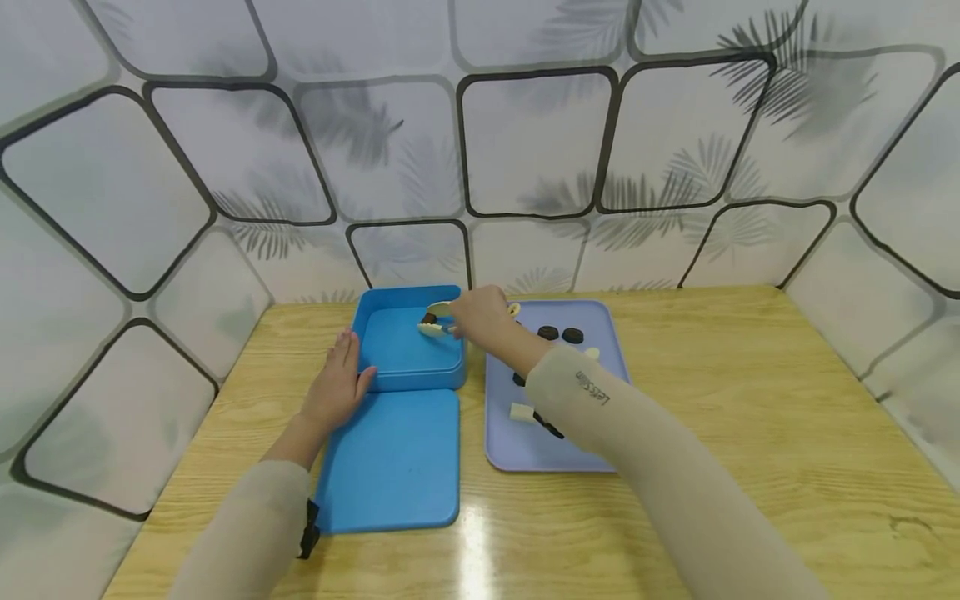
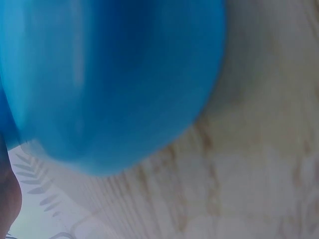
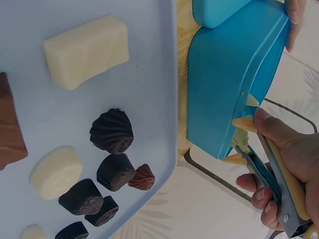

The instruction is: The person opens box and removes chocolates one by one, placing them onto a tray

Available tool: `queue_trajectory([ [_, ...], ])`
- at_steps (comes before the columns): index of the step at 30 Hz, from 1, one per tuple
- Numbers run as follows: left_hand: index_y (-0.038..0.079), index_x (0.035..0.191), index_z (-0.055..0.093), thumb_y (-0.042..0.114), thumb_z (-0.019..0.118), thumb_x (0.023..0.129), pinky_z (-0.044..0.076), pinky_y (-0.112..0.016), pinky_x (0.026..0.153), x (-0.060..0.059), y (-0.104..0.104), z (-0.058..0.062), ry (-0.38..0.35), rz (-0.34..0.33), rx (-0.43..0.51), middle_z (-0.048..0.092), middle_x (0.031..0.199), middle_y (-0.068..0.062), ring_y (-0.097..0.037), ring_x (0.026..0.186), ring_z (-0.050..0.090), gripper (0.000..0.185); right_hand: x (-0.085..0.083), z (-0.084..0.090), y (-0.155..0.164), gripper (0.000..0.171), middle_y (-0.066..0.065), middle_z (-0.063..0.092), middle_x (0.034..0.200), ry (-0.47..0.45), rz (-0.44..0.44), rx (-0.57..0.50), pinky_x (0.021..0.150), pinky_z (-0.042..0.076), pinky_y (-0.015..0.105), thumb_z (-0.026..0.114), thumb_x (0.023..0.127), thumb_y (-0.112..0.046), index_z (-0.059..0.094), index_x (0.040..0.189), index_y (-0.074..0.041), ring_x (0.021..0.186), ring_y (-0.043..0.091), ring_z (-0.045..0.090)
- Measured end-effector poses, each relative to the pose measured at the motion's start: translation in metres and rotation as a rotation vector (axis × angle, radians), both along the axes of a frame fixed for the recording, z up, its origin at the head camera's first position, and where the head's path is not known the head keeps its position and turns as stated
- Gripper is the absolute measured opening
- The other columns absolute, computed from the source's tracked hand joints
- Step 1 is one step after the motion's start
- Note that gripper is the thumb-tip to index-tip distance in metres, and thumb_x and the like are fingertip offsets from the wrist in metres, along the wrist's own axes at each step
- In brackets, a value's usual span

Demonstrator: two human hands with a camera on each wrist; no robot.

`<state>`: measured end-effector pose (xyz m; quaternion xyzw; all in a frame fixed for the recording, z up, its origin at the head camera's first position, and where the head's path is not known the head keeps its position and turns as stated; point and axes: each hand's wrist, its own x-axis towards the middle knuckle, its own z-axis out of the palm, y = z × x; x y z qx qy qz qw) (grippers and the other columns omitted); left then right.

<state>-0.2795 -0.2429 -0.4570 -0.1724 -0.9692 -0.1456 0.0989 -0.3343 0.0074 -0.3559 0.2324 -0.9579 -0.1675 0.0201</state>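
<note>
My right hand point(image 1: 483, 318) grips a pair of tongs point(image 3: 286, 181) with yellow scalloped tips, inside the blue box point(image 1: 408, 379). Between the tips in the head view is a small dark brown chocolate point(image 1: 428, 318). My left hand point(image 1: 337, 387) touches the box's left side, its fingers fairly straight along the wall and the thumb near the front corner. Right of the box, a lavender tray point(image 1: 498, 454) carries dark chocolates point(image 3: 112, 132), white pieces point(image 3: 87, 52) and a milk-brown piece point(image 3: 11, 127). My right forearm covers part of this tray in the head view.
In front of the box lies a flat blue lid point(image 1: 393, 467), edge against it. Everything stands on a wooden table point(image 1: 712, 417). A patterned curtain point(image 1: 536, 150) rises behind and at both sides. The left wrist view is mostly blurred blue plastic point(image 2: 124, 74).
</note>
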Motion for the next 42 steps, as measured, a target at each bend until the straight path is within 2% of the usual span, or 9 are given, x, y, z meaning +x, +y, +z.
queue_trajectory([
  [4, -0.019, 0.142, 0.016, 0.022, 0.044, 0.101, 0.015, -0.054, 0.114, 0.000, 0.000, -0.001, -0.009, 0.006, -0.008, 0.013, 0.151, -0.034, -0.045, 0.141, 0.013, 0.064, 0.002, -0.002, 0.005, 0.037, -0.005, 0.044, 0.059, -0.001, 0.024, -0.008, 0.039, 0.032, 0.024, 0.065, 0.083, -0.053, 0.070, 0.080, -0.017, 0.051, 0.009, 0.035],
  [12, -0.019, 0.141, 0.018, 0.028, 0.040, 0.102, 0.017, -0.055, 0.113, 0.001, -0.001, -0.003, 0.029, 0.005, 0.009, 0.017, 0.150, -0.034, -0.046, 0.140, 0.016, 0.065, 0.004, -0.009, 0.014, 0.039, -0.005, 0.040, 0.060, -0.013, 0.059, -0.012, 0.043, 0.034, 0.023, 0.061, 0.085, -0.056, 0.067, 0.081, -0.017, 0.055, 0.009, 0.036],
  [19, -0.018, 0.142, 0.016, 0.031, 0.037, 0.103, 0.015, -0.054, 0.114, 0.001, -0.001, -0.002, -0.003, 0.003, 0.010, 0.014, 0.151, -0.033, -0.045, 0.141, 0.012, 0.066, 0.007, -0.014, 0.023, 0.051, -0.004, 0.030, 0.052, -0.015, 0.084, -0.080, 0.040, 0.024, 0.021, 0.063, 0.084, -0.056, 0.044, 0.058, -0.016, 0.050, 0.009, 0.029],
  [22, -0.017, 0.143, 0.014, 0.032, 0.035, 0.103, 0.014, -0.054, 0.114, 0.000, -0.002, -0.002, -0.030, 0.007, 0.001, 0.011, 0.152, -0.032, -0.044, 0.142, 0.010, 0.067, 0.007, -0.019, 0.027, 0.056, -0.005, 0.026, 0.050, 0.002, 0.088, -0.109, 0.039, 0.020, 0.021, 0.062, 0.083, -0.057, 0.037, 0.055, -0.016, 0.047, 0.009, 0.025],
  [27, -0.017, 0.143, 0.014, 0.033, 0.034, 0.103, 0.014, -0.055, 0.114, -0.001, -0.003, -0.004, -0.024, 0.009, 0.007, 0.012, 0.152, -0.033, -0.045, 0.141, 0.011, 0.068, 0.007, -0.028, 0.035, 0.054, -0.004, 0.032, 0.051, 0.053, 0.097, -0.150, 0.039, 0.021, 0.022, 0.059, 0.082, -0.063, 0.049, 0.061, -0.013, 0.047, 0.009, 0.027],
  [32, -0.017, 0.143, 0.015, 0.029, 0.038, 0.103, 0.015, -0.055, 0.114, 0.000, -0.004, -0.005, -0.026, 0.017, 0.012, 0.014, 0.151, -0.033, -0.046, 0.141, 0.012, 0.066, 0.009, -0.039, 0.042, 0.060, 0.000, 0.050, 0.055, 0.112, 0.125, -0.158, 0.037, 0.024, 0.022, 0.052, 0.082, -0.067, 0.068, 0.084, -0.009, 0.045, 0.009, 0.032],
  [35, -0.017, 0.144, 0.013, 0.028, 0.039, 0.102, 0.014, -0.054, 0.114, 0.000, -0.003, -0.004, -0.048, 0.016, 0.024, 0.012, 0.152, -0.032, -0.045, 0.142, 0.011, 0.067, 0.010, -0.042, 0.045, 0.062, 0.002, 0.057, 0.058, 0.141, 0.139, -0.153, 0.036, 0.023, 0.021, 0.051, 0.082, -0.068, 0.071, 0.093, -0.010, 0.043, 0.008, 0.034],
  [39, -0.016, 0.144, 0.010, 0.029, 0.039, 0.102, 0.013, -0.055, 0.114, 0.000, -0.002, -0.002, -0.073, 0.008, 0.050, 0.008, 0.153, -0.032, -0.045, 0.142, 0.008, 0.067, 0.012, -0.041, 0.047, 0.061, 0.000, 0.055, 0.055, 0.191, 0.168, -0.147, 0.036, 0.020, 0.020, 0.052, 0.080, -0.069, 0.070, 0.090, -0.011, 0.042, 0.007, 0.031],
  [42, -0.016, 0.144, 0.010, 0.027, 0.040, 0.102, 0.012, -0.055, 0.114, 0.001, -0.001, 0.000, -0.081, 0.003, 0.065, 0.007, 0.153, -0.031, -0.044, 0.142, 0.007, 0.067, 0.014, -0.037, 0.048, 0.061, 0.000, 0.056, 0.056, 0.193, 0.180, -0.148, 0.036, 0.020, 0.020, 0.052, 0.081, -0.068, 0.070, 0.093, -0.012, 0.040, 0.007, 0.034],
])
